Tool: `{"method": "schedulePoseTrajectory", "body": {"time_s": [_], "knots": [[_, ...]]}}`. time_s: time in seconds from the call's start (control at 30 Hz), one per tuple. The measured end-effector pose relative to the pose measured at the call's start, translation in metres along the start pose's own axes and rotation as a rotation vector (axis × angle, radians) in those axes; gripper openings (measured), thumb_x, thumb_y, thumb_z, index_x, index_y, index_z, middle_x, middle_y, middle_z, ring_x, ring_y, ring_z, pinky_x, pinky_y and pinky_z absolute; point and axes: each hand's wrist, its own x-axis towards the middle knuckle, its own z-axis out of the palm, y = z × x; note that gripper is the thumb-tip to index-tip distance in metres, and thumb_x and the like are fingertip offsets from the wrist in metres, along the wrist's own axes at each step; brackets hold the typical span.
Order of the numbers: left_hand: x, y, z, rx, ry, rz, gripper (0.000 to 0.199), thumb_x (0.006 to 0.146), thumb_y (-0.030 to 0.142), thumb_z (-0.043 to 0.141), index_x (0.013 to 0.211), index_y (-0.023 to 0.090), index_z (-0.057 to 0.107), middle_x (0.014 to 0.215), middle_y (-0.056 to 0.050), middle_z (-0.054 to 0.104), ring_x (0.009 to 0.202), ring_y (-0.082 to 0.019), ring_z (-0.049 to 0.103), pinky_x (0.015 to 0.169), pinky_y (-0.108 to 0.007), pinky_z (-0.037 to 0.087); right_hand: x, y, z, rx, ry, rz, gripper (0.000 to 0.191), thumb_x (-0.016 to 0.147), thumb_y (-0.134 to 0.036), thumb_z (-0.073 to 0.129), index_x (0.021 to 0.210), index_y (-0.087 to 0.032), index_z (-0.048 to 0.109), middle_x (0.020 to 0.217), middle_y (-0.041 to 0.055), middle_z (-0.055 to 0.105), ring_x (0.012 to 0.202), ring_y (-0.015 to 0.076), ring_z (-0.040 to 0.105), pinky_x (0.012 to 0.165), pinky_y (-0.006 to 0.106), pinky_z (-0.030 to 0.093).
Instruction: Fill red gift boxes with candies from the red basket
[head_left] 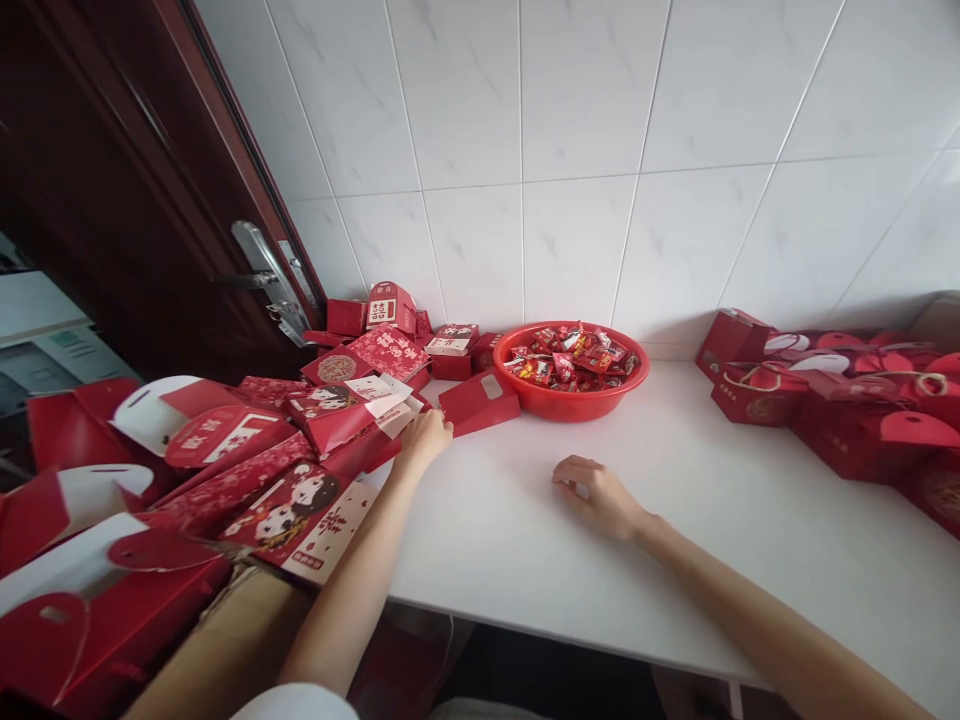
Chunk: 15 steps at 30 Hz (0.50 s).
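Note:
My left hand (426,440) reaches to the inner edge of a pile of red gift boxes. Its fingers are closed on the edge of a red gift box (349,437) with pale open flaps; the fingertips are partly hidden. Just beyond that hand lies a plain red box (480,402) on its side. My right hand (596,497) is loosely curled over the white table (510,530), and nothing shows in its fingers. Behind it, near the wall, stands a red plastic basin (574,400) full of wrapped candies (574,357).
More gift boxes, some with cartoon figures (296,505), crowd the left side above a cardboard carton (240,640). Boxes with cord handles (765,395) stand grouped at the right. A tiled wall (577,250) closes the back; a dark door (187,190) is at the left.

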Motion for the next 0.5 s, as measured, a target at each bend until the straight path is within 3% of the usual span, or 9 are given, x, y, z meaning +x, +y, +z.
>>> {"method": "schedulePoseTrajectory", "body": {"time_s": [0.27, 0.5], "knots": [[-0.007, 0.002, -0.01, -0.061, 0.025, 0.008, 0.026, 0.071, 0.008, 0.06, 0.089, 0.021, 0.072, 0.092, -0.013, 0.079, 0.1, -0.032, 0.072, 0.081, -0.035, 0.05, -0.007, 0.006, 0.0, 0.172, 0.055, 0.08, 0.022, 0.087, -0.014, 0.048, 0.087, -0.022, 0.069, 0.096, 0.0095, 0.072, 0.076, 0.0203, 0.069, 0.069, 0.035, 0.058], [-0.052, 0.014, -0.053, -0.305, 0.17, 0.073, 0.015, 0.068, 0.023, 0.062, 0.081, 0.023, 0.07, 0.076, -0.003, 0.075, 0.076, -0.025, 0.071, 0.075, -0.032, 0.052, -0.007, -0.004, -0.008, 0.215, 0.228, 0.137, 0.018, 0.093, -0.027, 0.05, 0.095, -0.024, 0.068, 0.103, 0.01, 0.07, 0.075, 0.0201, 0.069, 0.077, 0.039, 0.059]]}}
